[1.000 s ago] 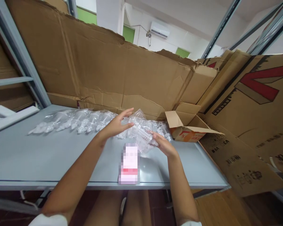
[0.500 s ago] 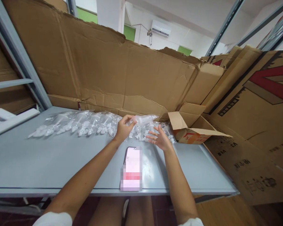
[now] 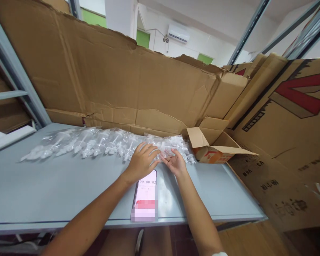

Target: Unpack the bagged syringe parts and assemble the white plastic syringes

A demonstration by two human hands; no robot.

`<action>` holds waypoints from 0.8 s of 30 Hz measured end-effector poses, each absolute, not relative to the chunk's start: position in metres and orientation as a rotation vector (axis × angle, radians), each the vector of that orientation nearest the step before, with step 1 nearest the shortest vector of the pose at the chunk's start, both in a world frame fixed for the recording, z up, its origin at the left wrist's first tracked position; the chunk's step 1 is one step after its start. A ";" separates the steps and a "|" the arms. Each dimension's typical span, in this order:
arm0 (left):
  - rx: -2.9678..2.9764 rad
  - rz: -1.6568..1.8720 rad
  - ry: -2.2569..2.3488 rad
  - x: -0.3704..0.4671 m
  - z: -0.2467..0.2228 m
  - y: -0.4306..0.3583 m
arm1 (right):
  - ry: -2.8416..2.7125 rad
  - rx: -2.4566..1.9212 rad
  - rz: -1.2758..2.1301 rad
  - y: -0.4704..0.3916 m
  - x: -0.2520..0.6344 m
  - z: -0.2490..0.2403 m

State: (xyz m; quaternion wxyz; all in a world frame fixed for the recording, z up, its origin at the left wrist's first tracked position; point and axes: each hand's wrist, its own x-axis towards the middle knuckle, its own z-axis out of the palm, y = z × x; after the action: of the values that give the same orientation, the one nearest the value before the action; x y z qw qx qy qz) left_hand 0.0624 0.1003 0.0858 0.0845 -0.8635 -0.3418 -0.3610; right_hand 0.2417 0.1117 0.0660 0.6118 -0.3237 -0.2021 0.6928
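My left hand (image 3: pixel 142 161) is open above the table, with its fingers bent and apart, just beyond the top of a phone (image 3: pixel 146 192). Nothing shows in it. Close by, my right hand (image 3: pixel 177 164) is turned partly palm up, thumb and fingers apart. Its fingertips are at the near edge of a clear plastic bag (image 3: pixel 166 146) with a syringe-like tube and white parts inside; whether they touch it I cannot tell. More clear bags (image 3: pixel 89 140) with similar tubes and white pieces lie in a row to the left.
An open cardboard box (image 3: pixel 213 153) stands at the right end of the row. A tall cardboard sheet (image 3: pixel 138 85) walls off the back of the grey table (image 3: pixel 77 188). A large printed carton (image 3: pixel 288 149) is at the right, metal shelf posts at both sides.
The clear tube that my left hand held up is no longer in its fingers. My left hand has come lower and nearer, and my right hand has shifted left towards it. The view has tilted slightly.
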 end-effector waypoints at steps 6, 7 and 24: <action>-2.584 -1.018 -0.923 0.063 0.078 0.107 | -0.483 -0.646 1.661 0.104 0.229 0.068; -2.601 -1.023 -0.931 0.063 0.077 0.109 | -0.471 -0.659 1.654 0.104 0.229 0.068; -2.539 -0.836 -0.923 0.068 0.065 0.110 | -0.422 -0.726 1.614 0.100 0.226 0.071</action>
State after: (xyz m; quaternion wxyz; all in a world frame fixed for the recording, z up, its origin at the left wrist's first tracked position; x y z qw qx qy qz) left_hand 0.0676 0.1096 0.0653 0.1562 -0.8867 -0.3225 -0.2920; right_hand 0.2261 0.1002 0.0712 0.6141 -0.3150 -0.1829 0.7001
